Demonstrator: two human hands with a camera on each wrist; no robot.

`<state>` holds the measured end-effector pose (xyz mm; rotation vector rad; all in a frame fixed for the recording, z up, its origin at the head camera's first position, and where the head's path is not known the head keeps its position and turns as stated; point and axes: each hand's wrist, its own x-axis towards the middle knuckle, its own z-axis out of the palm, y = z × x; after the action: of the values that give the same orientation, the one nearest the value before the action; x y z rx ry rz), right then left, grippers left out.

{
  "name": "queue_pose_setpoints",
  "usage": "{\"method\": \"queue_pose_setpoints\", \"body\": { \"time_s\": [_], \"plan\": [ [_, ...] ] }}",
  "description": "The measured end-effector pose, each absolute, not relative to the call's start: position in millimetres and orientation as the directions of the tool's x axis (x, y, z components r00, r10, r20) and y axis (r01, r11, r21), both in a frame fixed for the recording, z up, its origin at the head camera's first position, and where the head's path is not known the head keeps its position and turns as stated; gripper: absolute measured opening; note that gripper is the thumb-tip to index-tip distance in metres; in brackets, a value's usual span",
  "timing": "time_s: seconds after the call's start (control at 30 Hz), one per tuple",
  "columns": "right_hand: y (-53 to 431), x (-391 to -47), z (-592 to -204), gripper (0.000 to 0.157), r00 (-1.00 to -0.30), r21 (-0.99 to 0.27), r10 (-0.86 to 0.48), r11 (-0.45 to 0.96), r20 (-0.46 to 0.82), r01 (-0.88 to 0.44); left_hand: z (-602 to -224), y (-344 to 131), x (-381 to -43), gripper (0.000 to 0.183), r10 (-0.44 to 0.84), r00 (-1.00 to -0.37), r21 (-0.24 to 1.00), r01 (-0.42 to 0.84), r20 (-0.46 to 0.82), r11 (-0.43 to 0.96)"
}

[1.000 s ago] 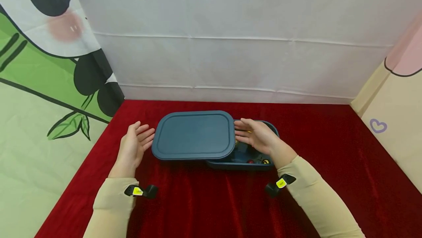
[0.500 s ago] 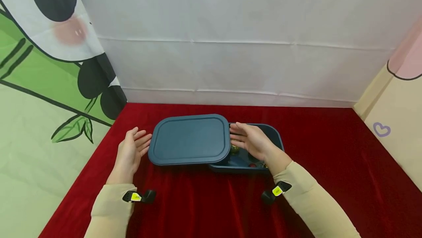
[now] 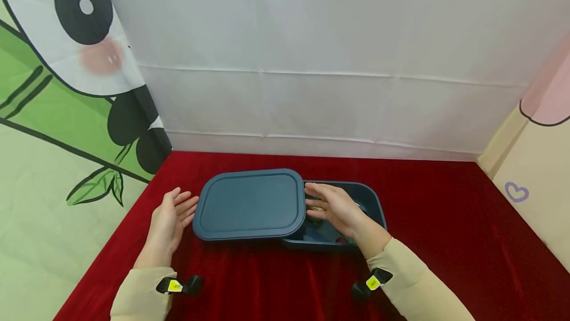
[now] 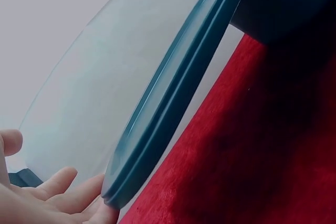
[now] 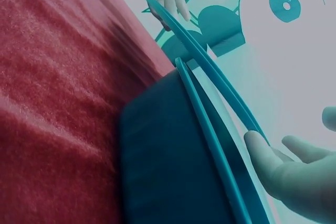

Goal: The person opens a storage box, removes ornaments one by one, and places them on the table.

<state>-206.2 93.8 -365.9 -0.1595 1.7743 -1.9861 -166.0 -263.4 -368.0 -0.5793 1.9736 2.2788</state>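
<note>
A blue rectangular lid (image 3: 249, 205) with rounded corners hangs partly over a matching blue box (image 3: 378, 207), shifted to the left of it. My left hand (image 3: 166, 224) has its extended fingers against the lid's left end. At the lid's right end, my right hand (image 3: 334, 209) touches the edge with its fingertips, palm over the box's exposed side. In the right wrist view the lid (image 5: 226, 90) is raised above the box's rim (image 5: 210, 135), with a gap between them. A gold ball-like item (image 3: 317, 212) and a small red item (image 3: 341, 240) show inside the box; the lid hides the rest.
A dark red velvet cloth (image 3: 249, 286) covers the table. White fabric (image 3: 329, 108) hangs behind it, with printed cartoon cloth (image 3: 84, 118) on the left and a cream panel with a purple heart (image 3: 516, 192) on the right.
Both hands and the lid have shifted left relative to the box, so more of the box's interior is exposed. The whole head view has also shifted, putting the table lower in the frame.
</note>
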Motion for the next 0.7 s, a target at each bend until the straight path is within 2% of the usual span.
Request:
{"method": "queue_pose_setpoints", "body": {
  "time_s": [0.33,0.7],
  "plan": [
    [86,-202,-368,0.05,-0.905,-0.971,-0.376,-0.052,-0.199,0.235,-370,-270,-164,0.073,-0.208,-0.926,0.945,-0.284,-0.315,-0.163],
    [79,-200,-364,0.05,-0.89,-0.973,-0.414,-0.04,-0.192,0.228,-367,-277,-163,0.079,-0.234,-0.919,0.944,-0.284,-0.318,-0.168]
  ]
}}
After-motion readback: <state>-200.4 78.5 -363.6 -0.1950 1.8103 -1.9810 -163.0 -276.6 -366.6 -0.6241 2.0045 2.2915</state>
